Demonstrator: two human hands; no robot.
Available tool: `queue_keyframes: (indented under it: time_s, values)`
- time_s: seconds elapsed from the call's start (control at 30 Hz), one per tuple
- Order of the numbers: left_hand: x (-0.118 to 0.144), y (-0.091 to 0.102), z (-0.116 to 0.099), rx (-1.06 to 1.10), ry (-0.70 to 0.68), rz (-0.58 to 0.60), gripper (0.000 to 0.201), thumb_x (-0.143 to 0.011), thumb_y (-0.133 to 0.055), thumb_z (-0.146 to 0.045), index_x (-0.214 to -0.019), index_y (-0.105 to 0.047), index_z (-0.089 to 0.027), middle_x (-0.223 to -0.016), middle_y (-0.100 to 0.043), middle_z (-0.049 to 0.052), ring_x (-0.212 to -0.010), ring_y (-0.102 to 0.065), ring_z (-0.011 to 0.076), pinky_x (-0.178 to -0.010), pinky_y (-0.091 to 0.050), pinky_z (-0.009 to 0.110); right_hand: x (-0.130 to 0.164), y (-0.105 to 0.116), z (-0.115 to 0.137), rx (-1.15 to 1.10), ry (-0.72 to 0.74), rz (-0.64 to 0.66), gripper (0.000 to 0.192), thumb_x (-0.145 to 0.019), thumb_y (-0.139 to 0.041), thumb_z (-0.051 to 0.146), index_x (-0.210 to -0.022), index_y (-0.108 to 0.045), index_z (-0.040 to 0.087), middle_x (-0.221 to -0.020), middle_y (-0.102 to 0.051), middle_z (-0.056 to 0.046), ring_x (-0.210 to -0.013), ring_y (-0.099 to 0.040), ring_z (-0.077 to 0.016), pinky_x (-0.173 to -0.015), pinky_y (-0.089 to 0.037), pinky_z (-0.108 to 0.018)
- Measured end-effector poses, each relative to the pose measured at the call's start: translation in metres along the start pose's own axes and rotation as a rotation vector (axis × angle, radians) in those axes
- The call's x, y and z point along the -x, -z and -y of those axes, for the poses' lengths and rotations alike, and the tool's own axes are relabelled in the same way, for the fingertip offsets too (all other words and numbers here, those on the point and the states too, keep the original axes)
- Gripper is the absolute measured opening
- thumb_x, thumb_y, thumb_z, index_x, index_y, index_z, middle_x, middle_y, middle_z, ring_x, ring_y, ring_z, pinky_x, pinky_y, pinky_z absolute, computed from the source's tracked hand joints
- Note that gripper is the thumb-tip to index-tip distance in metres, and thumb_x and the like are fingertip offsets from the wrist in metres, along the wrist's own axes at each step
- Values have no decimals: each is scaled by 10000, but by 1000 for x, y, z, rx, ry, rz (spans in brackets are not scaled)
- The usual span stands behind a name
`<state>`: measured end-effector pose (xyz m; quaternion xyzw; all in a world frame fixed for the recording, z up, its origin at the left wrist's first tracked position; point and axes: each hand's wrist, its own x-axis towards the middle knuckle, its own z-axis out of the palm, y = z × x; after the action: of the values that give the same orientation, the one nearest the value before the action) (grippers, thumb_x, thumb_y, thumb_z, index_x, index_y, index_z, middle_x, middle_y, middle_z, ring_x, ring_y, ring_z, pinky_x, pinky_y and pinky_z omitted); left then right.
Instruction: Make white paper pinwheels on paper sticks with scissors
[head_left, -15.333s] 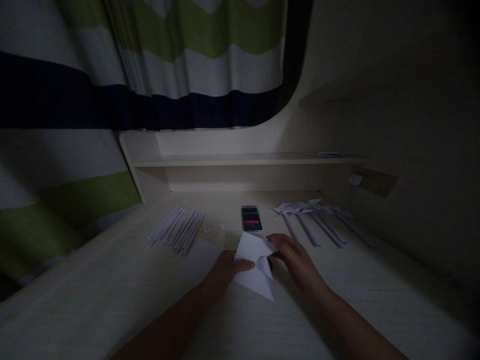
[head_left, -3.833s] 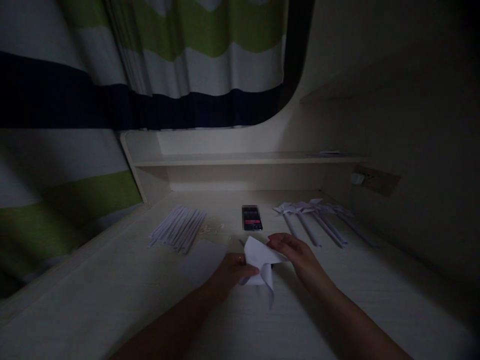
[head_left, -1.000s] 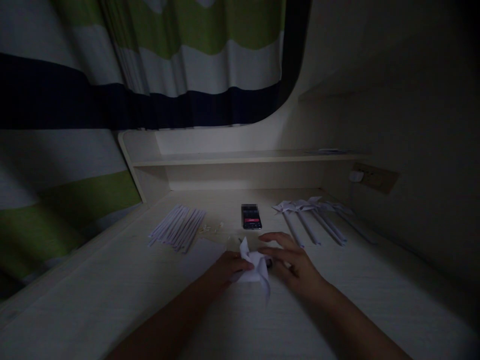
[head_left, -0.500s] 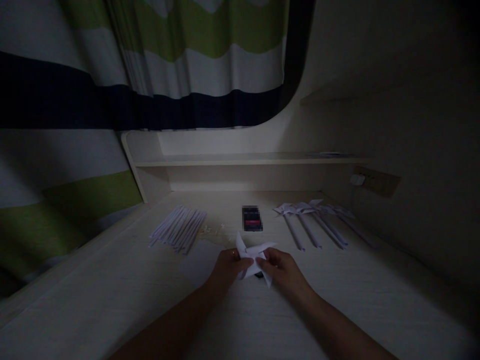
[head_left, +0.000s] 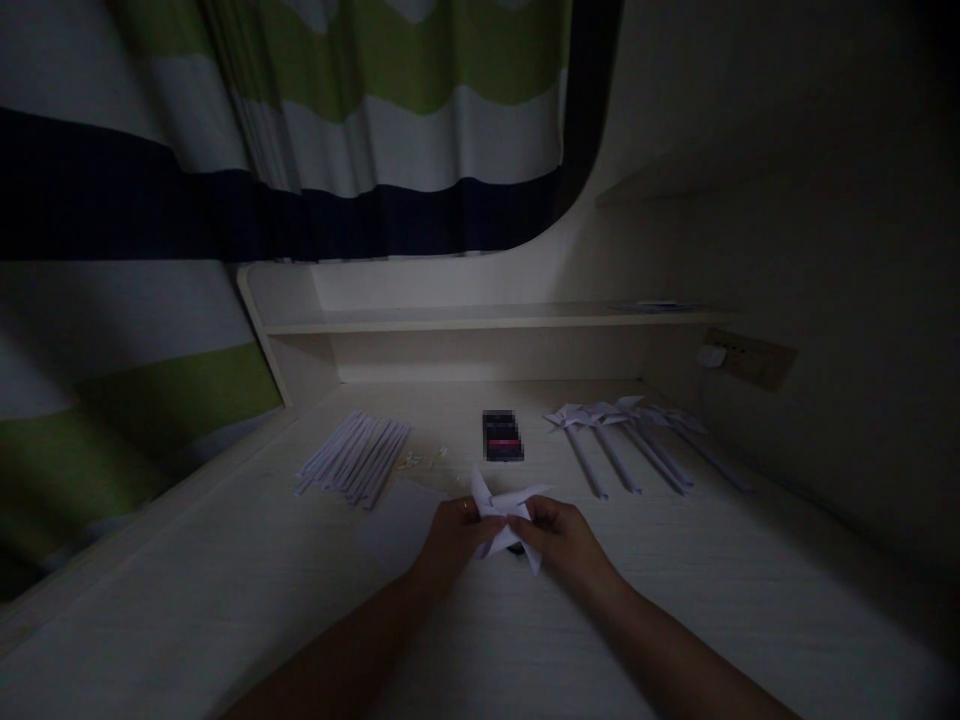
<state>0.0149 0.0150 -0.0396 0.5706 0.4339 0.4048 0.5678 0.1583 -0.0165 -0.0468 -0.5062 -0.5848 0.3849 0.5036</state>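
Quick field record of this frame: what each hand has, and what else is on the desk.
left hand: grips the folded paper pinwheel head from the left
right hand: pinches the same piece from the right
paper sticks: row, far left
phone: flat, beyond the hands
finished pinwheels: row, far right
flat paper sheet: beside left hand
desk: pale wood, dim light

paper pinwheel [head_left: 504, 512] | white; folded, points splayed | pinched above desk, mid-front
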Motion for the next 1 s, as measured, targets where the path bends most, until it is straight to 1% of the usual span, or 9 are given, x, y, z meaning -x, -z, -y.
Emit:
queue_keyframes:
  time_s: [0.2, 0.3, 0.43, 0.6, 0.73, 0.83, 0.9, 0.97, 1.0]
  values:
    - [0, -2, 5, -27, -2, 24, 135, -555, -622, -223, -625, -645, -110, -543, -598, 10, -520, -515, 137, -510, -358, 222, 1, -4, 1, -49, -29, -17, 174, -620, -550, 307, -541, -485, 166, -480, -467, 43, -463, -430, -100, -454, -340, -210]
    - [1, -2, 3, -20, -15, 31, 149, -562, -627, -233, -641, -647, -108, -555, -601, 13, -522, -511, 132, -508, -355, 218, 2, -5, 3, -107, -39, -12, 162, -615, -557, 304, -567, -507, 158, -504, -496, 30, -481, -450, -109, -477, -357, -223]
    - [3, -3, -1, -31, 2, 17, 147, -558, -634, -244, -603, -646, -105, -512, -581, 6, -497, -497, 124, -503, -348, 219, 1, -4, -1, -152, -37, 16, 150, -622, -573, 303, -625, -543, 156, -578, -567, 6, -544, -508, -134, -525, -397, -238]
    - [1, -4, 1, -42, 25, 1, 127, -546, -629, -229, -577, -643, -106, -497, -577, 5, -481, -489, 122, -487, -336, 218, 0, -4, -7, -158, -56, 25, 155, -629, -573, 297, -655, -559, 145, -580, -571, 6, -539, -511, -132, -525, -396, -240]
    - [0, -2, 2, -63, 20, -27, 143, -537, -629, -243, -574, -637, -105, -499, -578, 9, -489, -495, 130, -481, -337, 220, 0, -4, -1, -153, -58, 32, 221, -633, -589, 366, -645, -549, 149, -552, -555, 13, -513, -499, -125, -495, -380, -229]
    - [-2, 5, -3, -29, 38, -97, 171, -536, -629, -269, -578, -625, -102, -518, -580, 12, -493, -499, 131, -483, -341, 223, -2, 4, 4, -81, -13, -34, 325, -719, -480, 456, -602, -524, 155, -515, -523, 15, -497, -486, -120, -483, -367, -224]
    - [-5, 11, -8, 5, 51, -161, 181, -537, -627, -279, -583, -614, -105, -519, -577, 12, -489, -500, 131, -477, -341, 225, -5, 12, 3, 25, 39, -66, 354, -766, -403, 448, -609, -523, 155, -546, -544, -4, -538, -513, -136, -522, -392, -236]
    - [-9, 18, -12, 46, 46, -218, 189, -539, -625, -296, -577, -599, -113, -497, -559, 4, -474, -493, 126, -466, -335, 225, -7, 17, -2, 243, 84, -92, 276, -775, -411, 370, -730, -563, 144, -655, -592, -39, -618, -548, -159, -571, -411, -253]
    - [-11, 21, -13, 59, 38, -258, 190, -534, -630, -302, -561, -586, -120, -477, -541, -7, -462, -483, 119, -459, -328, 222, -8, 19, -5, 381, 134, -69, 230, -767, -429, 314, -788, -578, 140, -735, -607, -59, -681, -559, -170, -627, -417, -266]
